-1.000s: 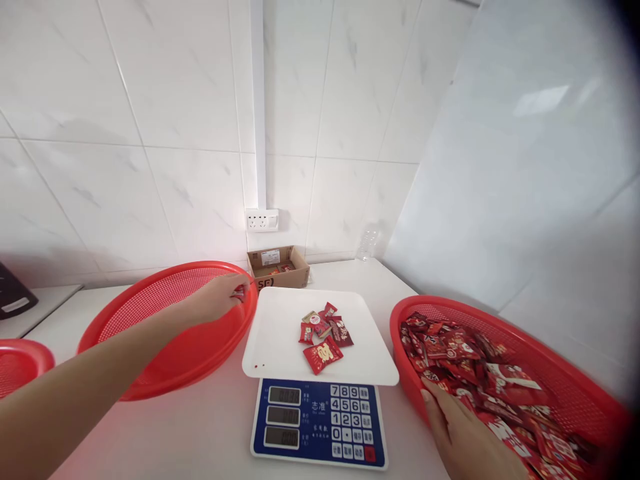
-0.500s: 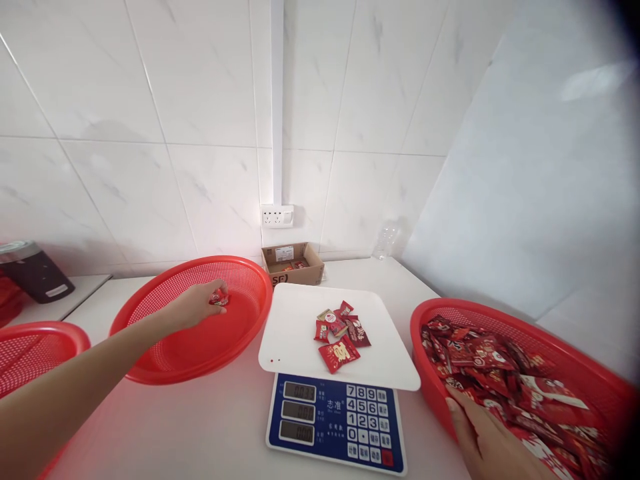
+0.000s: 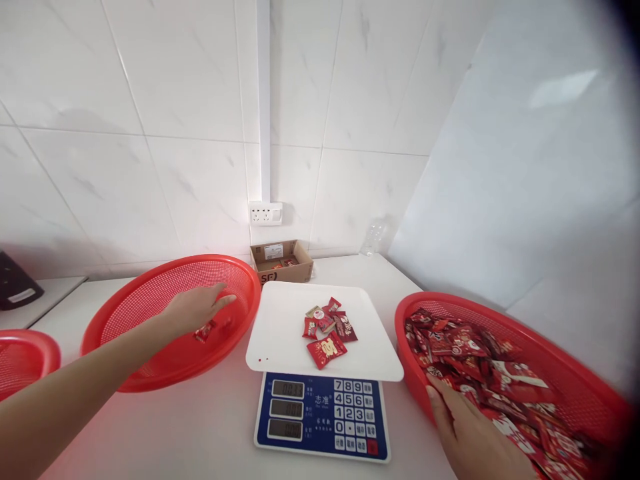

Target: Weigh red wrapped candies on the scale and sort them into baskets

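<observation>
My left hand [image 3: 195,308] hovers over a red mesh basket [image 3: 150,300] on the left, fingers stretched out and apart. A small red candy packet [image 3: 204,331] lies in that basket just below the hand, loose from it. My right hand [image 3: 467,430] rests flat, fingers extended, on the heap of red candy packets [image 3: 480,373] inside the red basket at right [image 3: 575,387]. Between the baskets stands a blue digital scale [image 3: 320,417] with a white tray [image 3: 285,327] carrying several red packets [image 3: 327,330].
A small cardboard box [image 3: 283,262] sits against the tiled wall behind the scale, below a wall socket [image 3: 265,213]. A clear plastic bottle [image 3: 373,237] stands in the corner. Another red basket [image 3: 23,360] is at the far left, beside a dark appliance [image 3: 15,287].
My left hand, which pinched a red packet, has spread its fingers and the packet now lies in the left basket. My right hand stays on the pile.
</observation>
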Demonstrator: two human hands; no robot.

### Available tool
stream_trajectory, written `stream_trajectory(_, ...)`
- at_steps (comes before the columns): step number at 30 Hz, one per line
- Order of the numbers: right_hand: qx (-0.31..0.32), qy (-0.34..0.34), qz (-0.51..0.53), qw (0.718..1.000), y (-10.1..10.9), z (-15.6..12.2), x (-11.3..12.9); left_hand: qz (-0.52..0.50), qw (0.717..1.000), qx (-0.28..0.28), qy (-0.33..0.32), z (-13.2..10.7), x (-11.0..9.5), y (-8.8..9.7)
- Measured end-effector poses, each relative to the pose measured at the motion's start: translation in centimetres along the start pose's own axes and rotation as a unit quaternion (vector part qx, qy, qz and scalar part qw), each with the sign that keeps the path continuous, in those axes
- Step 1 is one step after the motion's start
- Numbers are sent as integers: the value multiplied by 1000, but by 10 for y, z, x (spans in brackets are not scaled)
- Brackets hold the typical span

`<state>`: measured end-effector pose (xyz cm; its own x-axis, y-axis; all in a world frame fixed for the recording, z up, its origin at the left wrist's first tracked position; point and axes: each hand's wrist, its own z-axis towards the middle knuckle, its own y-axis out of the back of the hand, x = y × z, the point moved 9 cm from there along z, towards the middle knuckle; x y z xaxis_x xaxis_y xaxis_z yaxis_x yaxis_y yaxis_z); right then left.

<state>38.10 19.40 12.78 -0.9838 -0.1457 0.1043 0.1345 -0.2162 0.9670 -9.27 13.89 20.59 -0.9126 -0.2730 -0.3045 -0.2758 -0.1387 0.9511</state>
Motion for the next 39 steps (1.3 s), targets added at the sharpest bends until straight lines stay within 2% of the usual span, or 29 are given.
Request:
stream_trajectory(2, 5, -3, -2, 1000, 4, 0, 4, 9, 999, 7, -33, 2, -29, -5)
stream_trajectory(4, 5, 1, -6, 1000, 7, 0, 7, 1, 995, 29, -91, 4, -67, -16)
stream_trajectory(9, -12, 2, -24, 1000, 12, -1, 10, -29, 971, 131, -200, -1, -158, -71)
stream_trajectory(12, -13, 8, -31, 999, 14, -2, 12, -28, 956, 174, -233, -5, -194, -104)
stream_trajectory(14, -19, 19, -33, 999, 17, -2, 14, -19, 954, 183, -235, -5, -207, -118)
stream_trajectory(18, -41, 39, -32, 998, 18, -2, 15, -6, 961, 158, -225, -1, -215, -126)
stream_trajectory(26, -44, 33, -24, 998, 17, -2, 14, -8, 961, 120, -249, 0, -203, -112)
stream_trajectory(31, -43, 35, -25, 998, 18, -3, 15, 38, 969, 79, -230, 3, -191, -99)
stream_trajectory(39, -48, 34, -29, 998, 18, -2, 15, 72, 963, 100, -240, 6, -168, -100)
